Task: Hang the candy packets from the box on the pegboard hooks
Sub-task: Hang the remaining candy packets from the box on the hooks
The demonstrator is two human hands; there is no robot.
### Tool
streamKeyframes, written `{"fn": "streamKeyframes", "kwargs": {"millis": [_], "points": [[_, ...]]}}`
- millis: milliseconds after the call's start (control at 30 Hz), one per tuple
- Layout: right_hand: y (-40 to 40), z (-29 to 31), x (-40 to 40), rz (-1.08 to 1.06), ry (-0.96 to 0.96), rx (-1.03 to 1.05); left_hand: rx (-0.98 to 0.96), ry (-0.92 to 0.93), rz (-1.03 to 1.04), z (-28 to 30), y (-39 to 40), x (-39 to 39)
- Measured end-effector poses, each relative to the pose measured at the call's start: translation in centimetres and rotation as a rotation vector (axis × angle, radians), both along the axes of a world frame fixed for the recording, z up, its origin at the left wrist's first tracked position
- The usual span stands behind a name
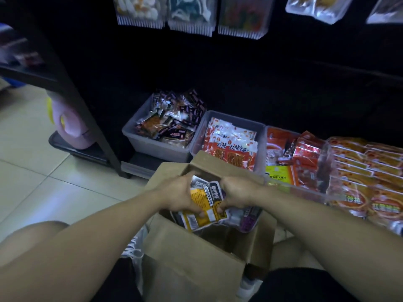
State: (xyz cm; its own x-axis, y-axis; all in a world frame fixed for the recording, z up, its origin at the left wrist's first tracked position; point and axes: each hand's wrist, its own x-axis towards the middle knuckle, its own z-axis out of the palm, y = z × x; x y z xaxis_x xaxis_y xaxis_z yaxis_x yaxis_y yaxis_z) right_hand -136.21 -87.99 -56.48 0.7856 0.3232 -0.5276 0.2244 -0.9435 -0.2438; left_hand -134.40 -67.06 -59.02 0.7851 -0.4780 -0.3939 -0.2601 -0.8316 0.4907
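Note:
An open brown cardboard box (196,253) sits on the floor between my knees. Both hands are inside its opening, gripping a small stack of yellow, black and white candy packets (207,203). My left hand (176,195) holds the stack's left side. My right hand (237,192) pinches its right edge, thumb on the front. More packets, some purple (248,221), lie deeper in the box. The dark pegboard (239,62) rises ahead, with clear packets (192,14) hanging along the top of the view.
Clear plastic bins (157,149) of snack packs line the bottom shelf just beyond the box: dark packs at left, red-and-white packs (231,144) in the middle, red and orange packs (359,171) at right. A black shelf post (96,118) and pink jug (72,125) stand left on the tiled floor.

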Motion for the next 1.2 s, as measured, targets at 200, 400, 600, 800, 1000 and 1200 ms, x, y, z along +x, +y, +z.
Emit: {"fn": "streamKeyframes", "kwargs": {"millis": [200, 400, 600, 800, 1000, 1200], "points": [[-2.6, -0.8, 0.8, 0.035, 0.040, -0.032, -0.217, 0.193, 0.091, -3.5, -1.6, -0.7], [-4.0, -1.4, 1.7, 0.073, 0.086, -0.018, -0.306, 0.297, 0.111, -3.4, -1.9, -0.4], [-5.8, 1.0, 3.2, -0.112, 0.044, 0.258, -0.412, 0.287, 0.188, 0.4, -0.4, 1.1], [-7.3, 4.6, 4.3, -0.291, -0.039, 0.438, -0.531, 0.306, 0.379, 3.9, 2.7, 2.0], [-10.2, 6.9, 4.0, -0.536, -0.106, 0.650, -0.721, 0.266, 0.678, 4.5, 5.0, 2.5], [-8.8, 7.5, 3.7, -0.761, 0.149, 1.218, -0.793, 0.204, 0.788, 3.2, 3.7, 1.1]]}}
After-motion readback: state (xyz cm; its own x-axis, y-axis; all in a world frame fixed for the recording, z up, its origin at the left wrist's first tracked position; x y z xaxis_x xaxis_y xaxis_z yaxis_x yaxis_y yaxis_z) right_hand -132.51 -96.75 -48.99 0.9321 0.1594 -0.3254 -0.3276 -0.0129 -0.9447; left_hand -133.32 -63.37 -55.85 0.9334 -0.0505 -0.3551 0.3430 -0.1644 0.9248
